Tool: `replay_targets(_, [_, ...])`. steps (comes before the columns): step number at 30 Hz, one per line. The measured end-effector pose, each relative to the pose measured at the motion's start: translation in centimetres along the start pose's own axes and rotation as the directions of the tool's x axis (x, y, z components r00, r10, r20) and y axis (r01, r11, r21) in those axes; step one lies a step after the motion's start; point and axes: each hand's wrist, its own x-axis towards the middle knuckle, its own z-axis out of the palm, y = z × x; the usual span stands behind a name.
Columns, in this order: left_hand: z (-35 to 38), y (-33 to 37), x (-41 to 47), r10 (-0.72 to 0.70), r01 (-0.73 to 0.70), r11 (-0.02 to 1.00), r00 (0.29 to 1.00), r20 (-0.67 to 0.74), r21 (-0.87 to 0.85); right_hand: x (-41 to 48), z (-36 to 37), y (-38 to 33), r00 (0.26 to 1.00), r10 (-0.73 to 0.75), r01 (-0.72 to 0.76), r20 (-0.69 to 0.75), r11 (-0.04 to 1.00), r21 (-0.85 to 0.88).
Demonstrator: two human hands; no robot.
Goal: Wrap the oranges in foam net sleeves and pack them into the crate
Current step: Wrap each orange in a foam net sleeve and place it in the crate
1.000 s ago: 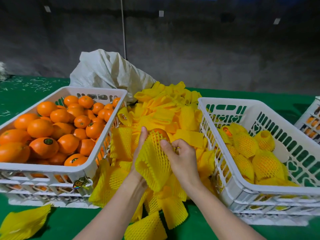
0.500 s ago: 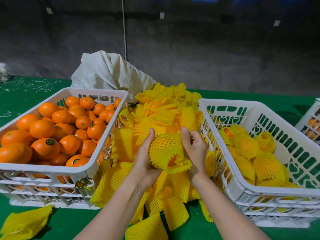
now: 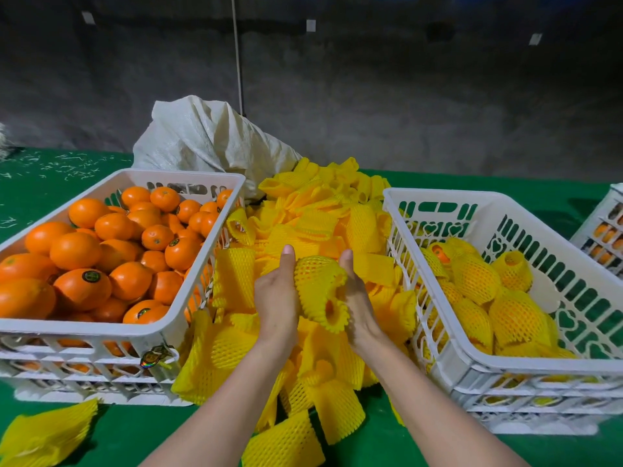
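Between the two crates I hold an orange wrapped in a yellow foam net sleeve (image 3: 318, 288), its open frilled end facing me. My left hand (image 3: 278, 298) cups its left side and my right hand (image 3: 357, 301) grips its right side. A white crate (image 3: 202, 264) on the left is full of bare oranges (image 3: 81, 251). On the right, another white crate (image 3: 435, 318) holds several sleeved oranges (image 3: 515, 315). A heap of loose yellow sleeves (image 3: 303, 214) lies on the green table under my hands.
A grey woven sack (image 3: 205, 136) stands behind the sleeve heap. One loose sleeve (image 3: 43, 436) lies at the table's front left. A third crate (image 3: 603, 230) with oranges shows at the far right edge. A dark wall runs behind the green table (image 3: 387, 439).
The sleeve has been pulled fully over the orange, which showed at the top a second ago. The wrapped orange has turned so its open end faces me, and both hands now clasp its sides.
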Motion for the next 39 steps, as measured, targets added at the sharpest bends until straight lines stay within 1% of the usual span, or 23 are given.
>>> replay_targets(1, [-0.2,-0.2,0.0,0.115,-0.115,0.989,0.993,0.001,0.098,0.0,0.0,0.1,1.0,-0.024,0.024,-0.007,0.998,-0.063])
replay_targets(2, [-0.3,-0.5,0.1,0.197,-0.195,0.966,0.98,0.005,0.169,0.0,0.1,0.3,0.998,-0.054,0.051,-0.017,0.991,-0.125])
replay_targets(3, [-0.4,-0.6,0.2,0.261,-0.257,0.943,0.965,0.013,0.21,-0.1,0.2,0.4,0.999,-0.047,0.043,-0.019,0.985,-0.165])
replay_targets(4, [-0.3,-0.7,0.3,0.303,-0.297,0.93,0.953,0.002,0.219,-0.1,0.2,0.6,0.999,-0.027,0.021,-0.03,0.985,-0.171])
replay_targets(5, [-0.2,-0.7,0.3,0.312,-0.303,0.928,0.95,-0.01,0.216,-0.1,0.3,0.7,0.999,0.012,-0.017,-0.034,0.99,-0.138])
replay_targets(6, [-0.1,-0.8,0.4,0.303,-0.292,0.938,0.953,-0.032,0.184,0.0,0.3,0.8,0.998,0.054,-0.056,-0.034,0.996,-0.063])
replay_targets(8, [0.0,-1.0,0.3,0.226,-0.222,0.972,0.973,-0.055,0.07,0.2,0.5,1.2,0.991,0.137,-0.137,0.014,0.977,0.162])
replay_targets(10, [-0.1,-1.2,0.4,0.119,-0.119,0.993,0.993,-0.022,-0.02,0.3,0.3,1.3,0.98,0.192,-0.197,0.05,0.924,0.327])
replay_targets(12, [-0.2,-1.1,0.7,0.004,-0.003,0.999,1.0,0.016,-0.051,0.7,0.0,1.6,0.977,0.21,-0.202,0.033,0.865,0.46])
replay_targets(14, [-0.3,-1.1,0.9,-0.099,0.104,0.992,0.993,0.068,-0.074,0.8,-0.1,1.7,0.981,0.194,-0.166,0.001,0.837,0.521])
replay_targets(15, [-0.4,-1.0,0.9,-0.116,0.123,0.989,0.989,0.093,-0.076,0.7,0.0,1.7,0.982,0.19,-0.154,-0.013,0.831,0.535])
replay_targets(20, [-0.4,-0.4,0.5,-0.058,0.066,0.997,0.982,0.181,-0.036,0.7,0.1,1.3,0.977,0.212,-0.155,-0.023,0.782,0.604])
replay_targets(22, [-0.3,-0.2,0.4,-0.037,0.045,0.998,0.977,0.212,-0.035,0.7,0.0,0.9,0.972,0.236,-0.187,-0.002,0.775,0.604])
replay_targets(25, [-0.4,-0.3,0.4,0.016,-0.011,1.0,0.961,0.275,-0.022,0.5,-0.2,0.6,0.968,0.246,-0.223,0.04,0.779,0.586])
replay_targets(29, [-0.8,-0.9,0.2,0.044,-0.031,0.998,0.949,0.314,-0.047,0.1,-0.1,1.0,0.983,0.183,-0.161,0.009,0.84,0.518])
replay_targets(31, [-0.9,-0.6,0.2,-0.002,0.003,1.0,0.949,0.316,-0.002,0.1,-0.3,0.9,0.989,0.142,-0.142,0.036,0.868,0.475])
replay_targets(33, [-1.1,-0.2,0.6,-0.133,0.11,0.99,0.936,0.325,0.089,0.1,-0.6,0.7,0.997,0.065,-0.073,0.036,0.919,0.388])
replay_targets(34, [-1.3,0.1,0.7,-0.23,0.194,0.972,0.905,0.358,0.136,0.1,-0.8,0.8,1.0,0.014,-0.009,-0.012,0.95,0.313])
replay_targets(35, [-1.5,0.3,0.7,-0.338,0.286,0.94,0.851,0.401,0.185,0.0,-0.9,0.8,0.996,-0.053,0.068,-0.074,0.972,0.224])
replay_targets(36, [-1.6,0.6,0.7,-0.429,0.372,0.903,0.787,0.443,0.213,-0.2,-1.0,0.8,0.984,-0.147,0.159,-0.102,0.979,0.128])
replay_targets(37, [-1.5,0.7,0.7,-0.489,0.449,0.87,0.727,0.482,0.206,-0.3,-1.2,0.8,0.966,-0.247,0.251,-0.08,0.967,0.04])
replay_targets(38, [-1.4,0.6,0.7,-0.516,0.509,0.844,0.683,0.518,0.17,-0.3,-1.3,0.8,0.945,-0.327,0.326,-0.03,0.945,-0.017])
replay_targets(39, [-1.3,0.5,0.9,-0.516,0.541,0.831,0.663,0.542,0.13,-0.3,-1.5,0.8,0.931,-0.365,0.364,-0.007,0.93,-0.042])
